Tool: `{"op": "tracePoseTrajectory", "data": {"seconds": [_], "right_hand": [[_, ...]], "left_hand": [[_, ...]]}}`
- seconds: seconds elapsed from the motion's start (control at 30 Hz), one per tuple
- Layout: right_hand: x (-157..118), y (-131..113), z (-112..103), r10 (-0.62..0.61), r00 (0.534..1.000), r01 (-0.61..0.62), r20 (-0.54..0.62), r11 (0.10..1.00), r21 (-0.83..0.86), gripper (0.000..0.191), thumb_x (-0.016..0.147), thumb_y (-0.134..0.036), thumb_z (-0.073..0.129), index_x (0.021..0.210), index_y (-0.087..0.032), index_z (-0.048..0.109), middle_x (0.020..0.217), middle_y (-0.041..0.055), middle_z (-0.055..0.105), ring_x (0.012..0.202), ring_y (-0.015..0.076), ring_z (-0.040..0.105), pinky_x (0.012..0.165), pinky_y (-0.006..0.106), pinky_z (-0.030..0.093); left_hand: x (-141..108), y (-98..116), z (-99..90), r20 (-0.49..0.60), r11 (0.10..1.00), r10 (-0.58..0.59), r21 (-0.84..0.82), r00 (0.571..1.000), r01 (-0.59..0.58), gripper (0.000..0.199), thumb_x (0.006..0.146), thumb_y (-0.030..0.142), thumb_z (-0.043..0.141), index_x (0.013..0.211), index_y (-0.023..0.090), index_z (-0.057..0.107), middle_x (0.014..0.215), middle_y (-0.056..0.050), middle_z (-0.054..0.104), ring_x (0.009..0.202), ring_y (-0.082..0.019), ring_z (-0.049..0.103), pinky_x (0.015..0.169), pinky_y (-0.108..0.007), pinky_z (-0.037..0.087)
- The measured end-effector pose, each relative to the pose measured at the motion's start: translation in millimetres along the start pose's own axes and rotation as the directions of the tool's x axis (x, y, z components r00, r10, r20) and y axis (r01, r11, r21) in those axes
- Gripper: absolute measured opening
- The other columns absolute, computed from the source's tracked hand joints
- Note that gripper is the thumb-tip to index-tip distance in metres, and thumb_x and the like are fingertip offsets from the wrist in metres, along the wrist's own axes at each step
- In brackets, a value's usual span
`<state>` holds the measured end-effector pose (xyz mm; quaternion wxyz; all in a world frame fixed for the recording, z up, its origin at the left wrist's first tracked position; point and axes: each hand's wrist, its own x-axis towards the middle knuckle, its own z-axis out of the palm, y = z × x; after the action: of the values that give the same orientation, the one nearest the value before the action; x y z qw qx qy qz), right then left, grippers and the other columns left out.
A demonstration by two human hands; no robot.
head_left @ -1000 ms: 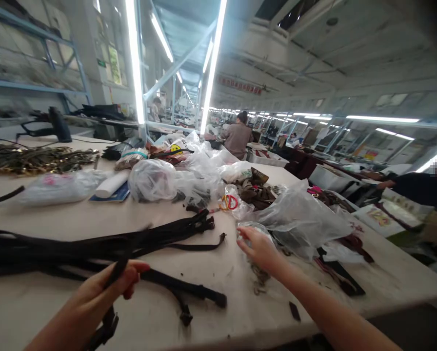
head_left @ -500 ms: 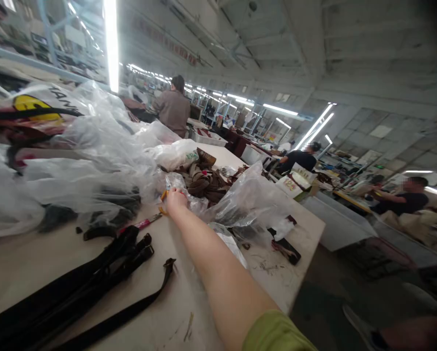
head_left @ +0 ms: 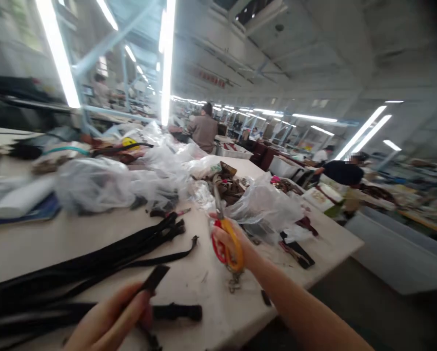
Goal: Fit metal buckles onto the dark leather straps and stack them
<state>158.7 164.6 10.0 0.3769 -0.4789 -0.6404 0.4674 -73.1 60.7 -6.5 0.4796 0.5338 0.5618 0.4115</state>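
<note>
My right hand [head_left: 236, 243] grips a pair of scissors [head_left: 232, 248] with one orange and one red handle loop, blades pointing away from me. Small metal pieces [head_left: 234, 282] show just below the loops. At the lower left, my left hand [head_left: 112, 312] is closed on a black strap [head_left: 156, 279], its short end sticking up past the thumb. Another strap end [head_left: 182, 312] lies on the table beside that hand. Further left, a bundle of long black straps [head_left: 105, 251] stretches across the white table [head_left: 189, 282].
Clear plastic bags [head_left: 94, 185] are heaped along the back of the table, with brown straps [head_left: 233, 190] among them. A crumpled bag [head_left: 269, 200] lies to the right. Grey bins [head_left: 397, 248] stand past the right edge. A person in brown [head_left: 204, 129] and one in dark clothing [head_left: 343, 173] are further off.
My right hand has drawn back from the bags with the scissors lifted off the table. My left hand has come into view holding a black strap. The view has swung left.
</note>
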Motion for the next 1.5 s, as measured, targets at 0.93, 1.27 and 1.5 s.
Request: {"op": "tracePoseTrajectory", "data": {"seconds": [0.93, 1.27, 1.5], "right_hand": [[-140.4, -35.5, 36.6, -0.124, 0.898, 0.26, 0.422, 0.923, -0.283, 0.065, 0.064, -0.056, 0.063, 0.114, -0.018, 0.05, 0.093, 0.005, 0.057, 0.08, 0.0192, 0.051, 0.071, 0.029, 0.043], [-134.7, -21.4, 38.5, -0.067, 0.917, 0.189, 0.394, 0.942, -0.278, 0.026, 0.071, -0.033, 0.062, 0.091, -0.016, 0.058, 0.081, 0.0006, 0.057, 0.067, 0.0131, 0.048, 0.063, 0.025, 0.041], [-131.5, -18.4, 34.2, -0.111, 0.915, 0.249, 0.387, 0.911, -0.327, 0.045, 0.065, -0.032, 0.068, 0.105, -0.018, 0.056, 0.092, 0.0033, 0.057, 0.077, 0.0167, 0.05, 0.071, 0.028, 0.041]], "left_hand": [[-80.8, 45.3, 31.6, 0.051, 0.993, 0.092, -0.078, 0.994, -0.088, 0.03, 0.078, 0.042, 0.044, 0.061, 0.018, 0.047, 0.051, 0.004, 0.045, 0.049, -0.009, 0.042, 0.048, -0.02, 0.035], [-77.5, 40.3, 34.7, 0.023, 0.995, 0.054, -0.091, 0.998, -0.052, 0.031, 0.077, 0.044, 0.046, 0.06, 0.018, 0.047, 0.048, 0.005, 0.04, 0.047, -0.009, 0.037, 0.048, -0.021, 0.031], [-73.3, 29.0, 41.9, 0.098, 0.997, 0.042, -0.075, 0.994, -0.035, 0.029, 0.08, 0.04, 0.045, 0.064, 0.017, 0.049, 0.049, 0.005, 0.04, 0.048, -0.009, 0.037, 0.05, -0.021, 0.032]]}}
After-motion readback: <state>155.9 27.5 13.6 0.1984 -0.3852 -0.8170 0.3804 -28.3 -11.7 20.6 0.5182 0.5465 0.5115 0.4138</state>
